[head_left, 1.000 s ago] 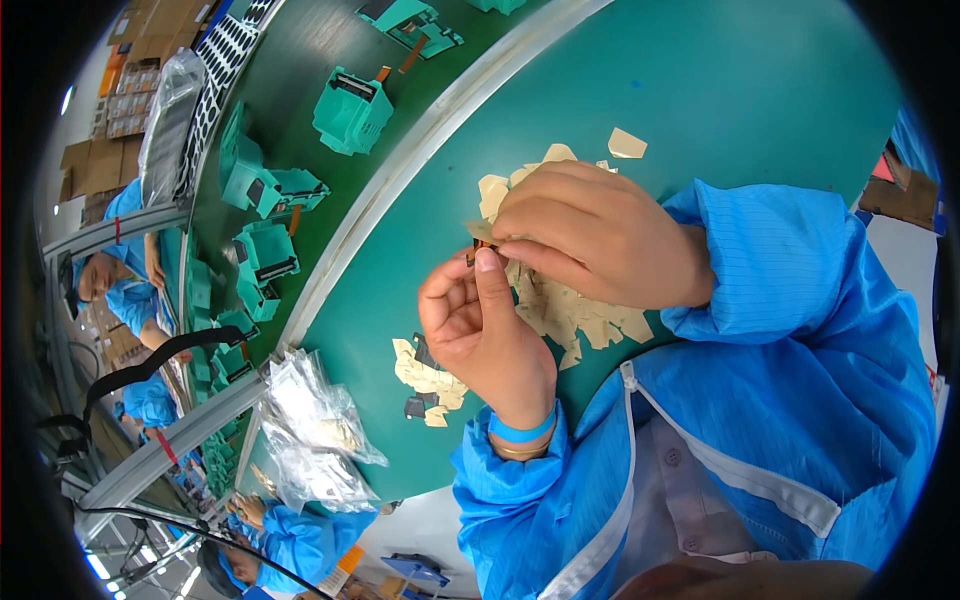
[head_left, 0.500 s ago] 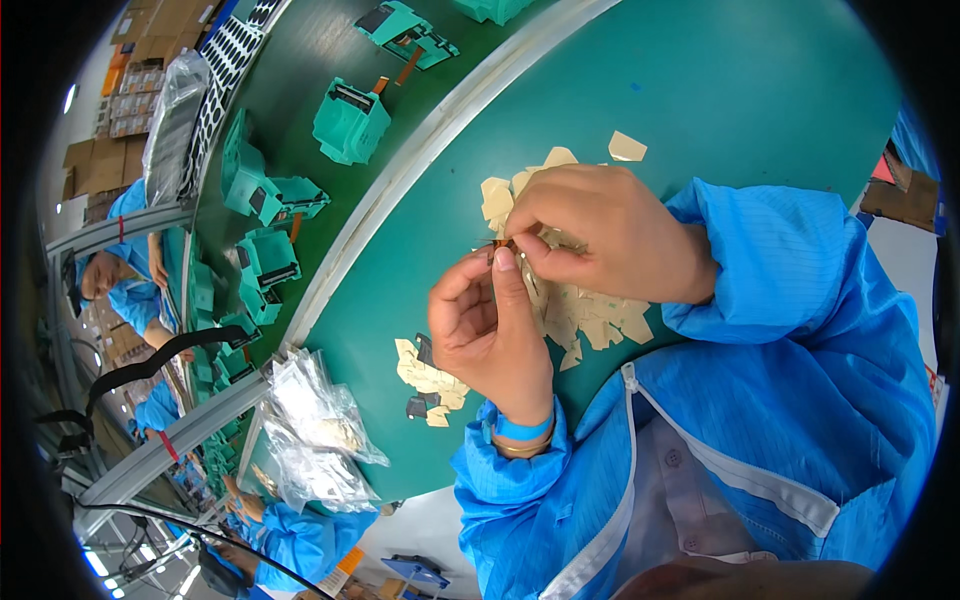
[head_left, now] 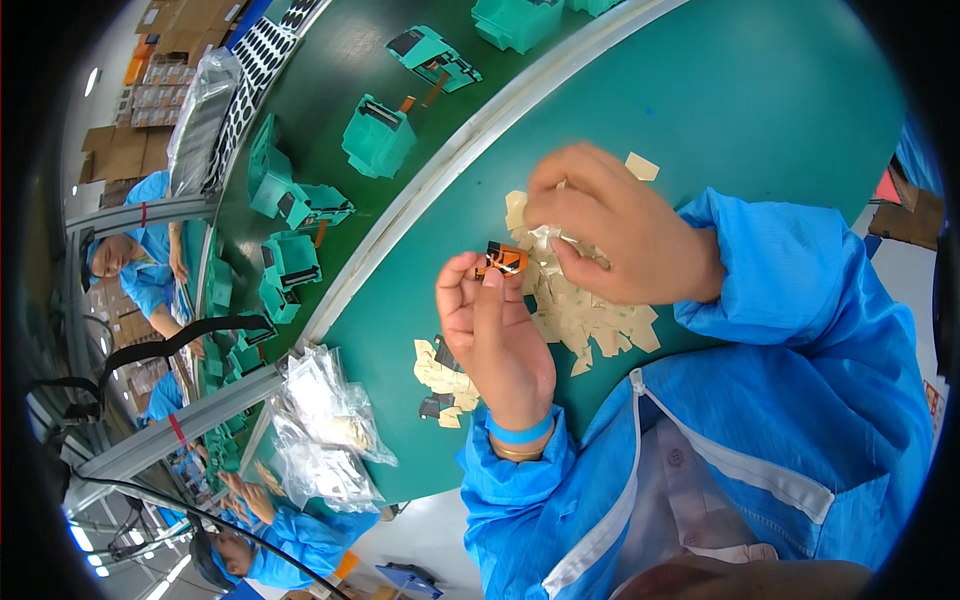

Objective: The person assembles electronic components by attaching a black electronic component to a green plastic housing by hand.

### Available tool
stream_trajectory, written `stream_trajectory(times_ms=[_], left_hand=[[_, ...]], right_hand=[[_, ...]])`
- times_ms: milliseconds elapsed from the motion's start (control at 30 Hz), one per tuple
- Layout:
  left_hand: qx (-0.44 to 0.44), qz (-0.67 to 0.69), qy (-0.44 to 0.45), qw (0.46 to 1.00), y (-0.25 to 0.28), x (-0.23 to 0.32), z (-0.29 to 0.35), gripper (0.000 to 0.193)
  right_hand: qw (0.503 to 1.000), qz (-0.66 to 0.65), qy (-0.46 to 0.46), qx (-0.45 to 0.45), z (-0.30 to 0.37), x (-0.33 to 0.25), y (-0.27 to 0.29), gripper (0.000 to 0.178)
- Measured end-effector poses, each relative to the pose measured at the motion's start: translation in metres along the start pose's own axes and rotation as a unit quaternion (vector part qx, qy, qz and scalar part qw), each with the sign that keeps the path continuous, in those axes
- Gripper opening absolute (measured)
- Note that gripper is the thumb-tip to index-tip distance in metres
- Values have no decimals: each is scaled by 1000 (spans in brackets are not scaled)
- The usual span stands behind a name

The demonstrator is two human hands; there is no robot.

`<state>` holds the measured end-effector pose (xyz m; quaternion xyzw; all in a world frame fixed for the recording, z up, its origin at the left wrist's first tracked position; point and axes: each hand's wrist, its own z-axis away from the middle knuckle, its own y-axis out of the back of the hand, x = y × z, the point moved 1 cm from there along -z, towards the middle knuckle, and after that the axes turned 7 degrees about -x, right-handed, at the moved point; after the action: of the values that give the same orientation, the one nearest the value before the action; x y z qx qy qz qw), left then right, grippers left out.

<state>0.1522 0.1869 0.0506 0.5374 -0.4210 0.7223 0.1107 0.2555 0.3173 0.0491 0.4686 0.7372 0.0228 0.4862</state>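
My left hand (head_left: 500,335) pinches a small orange and black flexible circuit piece (head_left: 503,258) between thumb and fingers, with its flat side showing. To its right, my right hand (head_left: 630,230) hovers over a pile of cream paper scraps (head_left: 590,318). Its fingers are bent and smeared by motion. A pale, shiny bit (head_left: 545,233) shows between its thumb and forefinger; whether it is held or lies on the pile is unclear. Left of my left wrist sits a smaller heap of cream and black pieces (head_left: 440,375).
Beyond a pale metal rail (head_left: 440,178), green plastic housings (head_left: 378,138) with orange ribbon cables stand on a dark green surface. Clear plastic bags (head_left: 325,425) lie at the table's left edge. Other people in blue (head_left: 150,270) work farther left.
My right hand has parted from my left hand and moved right over the scraps. The orange and black piece, mostly hidden before, now shows its face in my left hand. The whole view has shifted slightly.
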Motion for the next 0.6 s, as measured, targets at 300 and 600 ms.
stream_trajectory(times_ms=[300,600], left_hand=[[-26,116,118,986,-19,13,5,30],[-136,301,180,927,-27,28,3,59]], right_hand=[[956,213,204,0,-2,-15,11,25],[917,288,275,-20,-62,22,57,22]])
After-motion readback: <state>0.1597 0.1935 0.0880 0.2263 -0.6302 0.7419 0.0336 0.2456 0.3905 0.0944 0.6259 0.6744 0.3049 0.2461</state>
